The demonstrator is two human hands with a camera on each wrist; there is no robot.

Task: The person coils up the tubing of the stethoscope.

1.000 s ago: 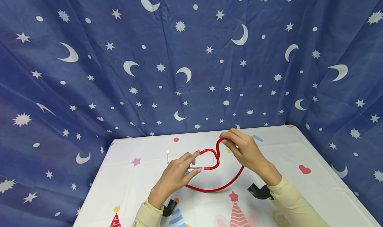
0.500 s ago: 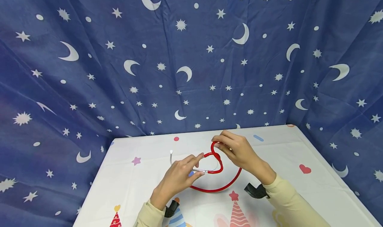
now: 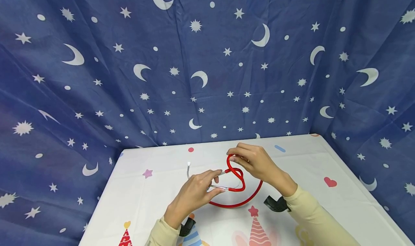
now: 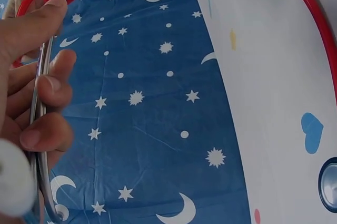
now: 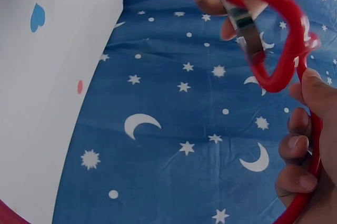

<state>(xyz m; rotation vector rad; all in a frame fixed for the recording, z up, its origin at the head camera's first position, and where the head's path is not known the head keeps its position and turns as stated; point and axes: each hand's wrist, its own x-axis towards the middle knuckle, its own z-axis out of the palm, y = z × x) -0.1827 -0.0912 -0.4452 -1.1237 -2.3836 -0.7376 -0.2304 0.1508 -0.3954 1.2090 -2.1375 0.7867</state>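
A stethoscope with red tubing [image 3: 230, 205] is held above the table by both hands. My left hand [image 3: 193, 191] grips its metal ear tubes [image 4: 44, 58], thumb near where the red tubing begins. One white ear tip [image 3: 189, 164] sticks up beyond that hand; another blurred white tip [image 4: 13, 179] is close to the left wrist camera. My right hand [image 3: 259, 163] pinches the red tube just past the fork, fingers curled round it in the right wrist view. The chest piece [image 4: 330, 184] lies on the table, hidden behind the left hand in the head view.
The table [image 3: 129, 188] wears a white cloth printed with party hats, hearts and stars. Behind and beside it hangs a blue curtain [image 3: 220, 76] with moons and stars. A black strap piece [image 3: 276, 204] sits at the right wrist, another [image 3: 187, 227] at the left.
The left hand has moved slightly right with the ear tubes. The right hand has shifted left and a little down, drawing the forked tubing into a tighter bend.
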